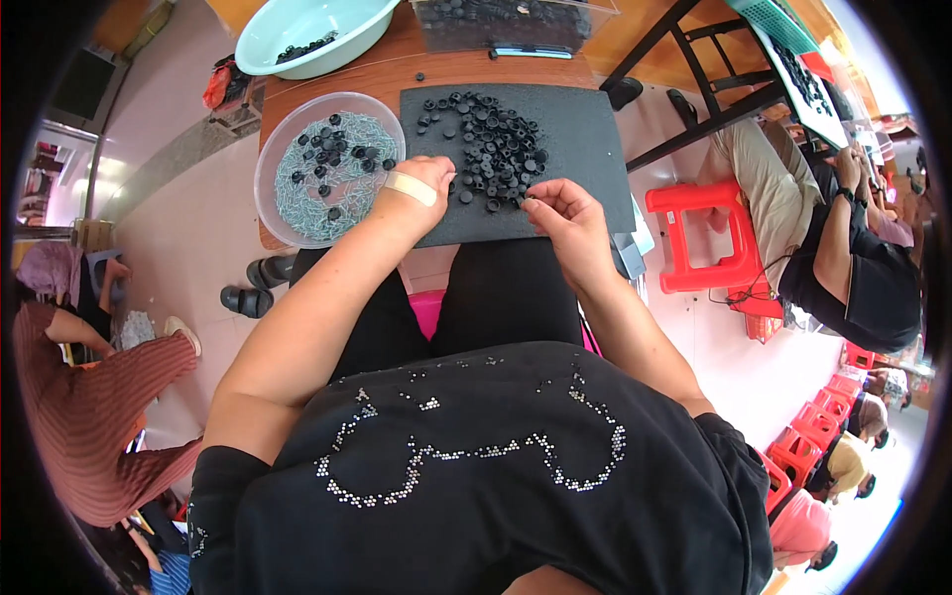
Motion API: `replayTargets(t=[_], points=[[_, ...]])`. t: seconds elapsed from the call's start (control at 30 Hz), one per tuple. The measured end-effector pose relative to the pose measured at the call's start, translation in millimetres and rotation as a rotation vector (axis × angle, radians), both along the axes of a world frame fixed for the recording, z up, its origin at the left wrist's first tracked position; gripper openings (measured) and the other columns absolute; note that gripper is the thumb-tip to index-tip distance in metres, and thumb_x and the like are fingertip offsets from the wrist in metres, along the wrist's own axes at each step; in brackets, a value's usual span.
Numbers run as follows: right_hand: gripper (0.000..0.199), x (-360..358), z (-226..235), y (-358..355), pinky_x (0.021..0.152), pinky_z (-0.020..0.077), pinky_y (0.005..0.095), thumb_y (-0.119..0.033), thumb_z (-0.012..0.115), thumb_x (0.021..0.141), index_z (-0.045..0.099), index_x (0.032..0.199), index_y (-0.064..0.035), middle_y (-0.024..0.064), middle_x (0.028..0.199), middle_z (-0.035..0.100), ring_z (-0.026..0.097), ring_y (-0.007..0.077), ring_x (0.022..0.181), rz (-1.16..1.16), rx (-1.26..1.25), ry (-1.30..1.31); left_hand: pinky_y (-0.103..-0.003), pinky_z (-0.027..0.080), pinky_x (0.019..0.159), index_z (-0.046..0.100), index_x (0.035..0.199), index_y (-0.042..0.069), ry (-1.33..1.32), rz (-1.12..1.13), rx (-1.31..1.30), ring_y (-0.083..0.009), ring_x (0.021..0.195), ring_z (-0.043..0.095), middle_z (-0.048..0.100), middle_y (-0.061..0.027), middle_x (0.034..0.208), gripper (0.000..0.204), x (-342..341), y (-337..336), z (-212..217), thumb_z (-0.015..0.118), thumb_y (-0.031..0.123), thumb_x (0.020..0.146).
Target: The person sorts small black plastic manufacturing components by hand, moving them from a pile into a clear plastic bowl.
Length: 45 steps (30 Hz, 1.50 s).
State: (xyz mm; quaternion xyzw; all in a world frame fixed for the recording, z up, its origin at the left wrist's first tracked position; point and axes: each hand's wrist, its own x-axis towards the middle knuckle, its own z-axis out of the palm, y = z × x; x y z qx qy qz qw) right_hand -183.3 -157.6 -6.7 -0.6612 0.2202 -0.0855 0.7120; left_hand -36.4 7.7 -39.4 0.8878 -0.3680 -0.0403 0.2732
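Toward one o'clock a black shoe (pixel 625 93) lies on the floor, and around half past one stand dark table legs (pixel 693 75) with a green basket (pixel 778 25) on the top above them. A red stool (pixel 709 279) stands between two and three o'clock; at three is a co-worker (pixel 878 293) in a black top. More red stools (pixel 795 451) line up near four o'clock, with people (pixel 801 521) beside them. Around eight is a person in striped reddish-brown clothes (pixel 79 421); black sandals (pixel 248 301) rest at nine, and a red plastic bag (pixel 215 89) sits past ten
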Motion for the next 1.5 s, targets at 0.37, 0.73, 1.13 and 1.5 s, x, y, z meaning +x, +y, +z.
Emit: replayTargets(t=[0.37, 0.73, 1.13, 1.5], points=[[0.016, 2.1, -16.5, 19.9, 0.062, 0.0476, 0.0288, -0.004, 0.067, 0.074, 0.061, 0.088, 0.0002, 0.0095, 0.074, 0.059, 0.059, 0.0175, 0.067, 0.109, -0.547, -0.042, -0.03, 0.05, 0.06, 0.068, 0.092, 0.004, 0.58, 0.402, -0.349, -0.0148, 0.068, 0.061, 0.065, -0.0076, 0.083, 0.015, 2.8, 10.2, 23.6, 0.063, 0.015, 0.083], [0.017, 15.4, -52.4, 28.2, 0.072, 0.0475, 0.038, -0.001, 0.065, 0.071, 0.059, 0.087, -0.0015, 0.0135, 0.084, 0.058, 0.056, 0.0311, 0.081, 0.201, -1.038, -0.417, -0.017, 0.04, 0.05, 0.062, 0.094, 0.007, 1.418, 0.493, -0.698, -0.0046, 0.061, 0.052, 0.06, 0.0013, 0.08, 0.012, -44.5, 23.9, 8.1, 0.061, 0.017, 0.087], [0.011, 14.0, -32.2, 39.2, 0.064, 0.049, 0.0297, -0.003, 0.066, 0.078, 0.064, 0.088, 0.0016, 0.0103, 0.078, 0.063, 0.061, 0.0193, 0.069, 0.111, -0.585, -0.243, -0.02, 0.042, 0.053, 0.061, 0.095, 0.009, 1.649, 0.425, -0.673, -0.0071, 0.063, 0.054, 0.06, 0.0012, 0.081, 0.015, -52.0, 17.3, 0.7, 0.061, 0.022, 0.088], [0.005, 20.2, -21.5, 4.4, 0.054, 0.0399, 0.0186, -0.008, 0.063, 0.084, 0.062, 0.086, -0.0039, 0.0001, 0.074, 0.061, 0.051, 0.0056, 0.061, -0.161, 0.115, -0.046, -0.028, 0.048, 0.06, 0.064, 0.091, 0.003, 0.139, 0.073, -0.219, -0.0158, 0.068, 0.059, 0.06, -0.0074, 0.082, 0.011, -20.3, 5.5, 3.5, 0.062, 0.01, 0.082]])
